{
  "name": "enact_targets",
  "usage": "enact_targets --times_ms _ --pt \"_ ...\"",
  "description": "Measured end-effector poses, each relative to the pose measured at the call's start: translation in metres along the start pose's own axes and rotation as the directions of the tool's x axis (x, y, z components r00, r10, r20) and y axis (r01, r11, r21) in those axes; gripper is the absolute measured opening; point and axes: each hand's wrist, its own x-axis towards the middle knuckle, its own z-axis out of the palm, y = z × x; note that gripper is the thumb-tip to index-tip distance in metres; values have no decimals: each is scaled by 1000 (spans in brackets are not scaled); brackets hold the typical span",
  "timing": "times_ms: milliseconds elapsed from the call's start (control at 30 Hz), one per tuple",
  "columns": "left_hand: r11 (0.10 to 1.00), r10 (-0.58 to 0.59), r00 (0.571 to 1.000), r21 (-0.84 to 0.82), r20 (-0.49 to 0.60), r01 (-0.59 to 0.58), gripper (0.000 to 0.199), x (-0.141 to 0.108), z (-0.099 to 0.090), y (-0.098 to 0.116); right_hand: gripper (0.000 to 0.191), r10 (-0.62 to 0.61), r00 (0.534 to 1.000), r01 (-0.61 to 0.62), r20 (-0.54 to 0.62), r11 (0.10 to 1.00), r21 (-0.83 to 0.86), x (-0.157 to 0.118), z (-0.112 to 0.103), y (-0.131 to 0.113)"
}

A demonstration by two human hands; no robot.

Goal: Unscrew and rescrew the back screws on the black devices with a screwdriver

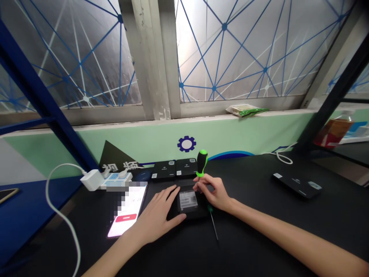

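Observation:
A black box-shaped device (198, 211) with a printed label (188, 200) facing up lies on the dark table in front of me. My left hand (163, 207) rests at its left side, fingers stretched out and spread, the thumb along the near edge. In my right hand (211, 189) is a screwdriver (202, 163) with a black and bright green handle, held nearly upright near the device's far right corner. My fingers pinch it below the handle and hide its tip. A second screwdriver (213, 225) with a dark green handle lies just right of the device.
Two similar black boxes (164, 170) stand behind the device; another black box (296, 185) lies at the right. At the left are a lit phone (129, 211), a power strip (117, 179) and a white charger (92, 180) with its cable. A green packet (248, 110) sits on the sill.

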Motion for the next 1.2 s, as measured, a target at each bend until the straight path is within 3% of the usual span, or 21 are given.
enact_targets --times_ms 500,900,1200 --pt "1000 -27 1000 2 7 27 70 0 0 1 5 -4 997 1 -73 999 -40 1 4 2" --pt "1000 -10 1000 -13 -11 9 70 0 0 1 9 -30 1000 30 1 999 -25 2 0 -7" --pt "1000 -16 1000 -14 3 16 70 0 -1 1 7 -8 998 6 -57 999 -39 1 3 1"
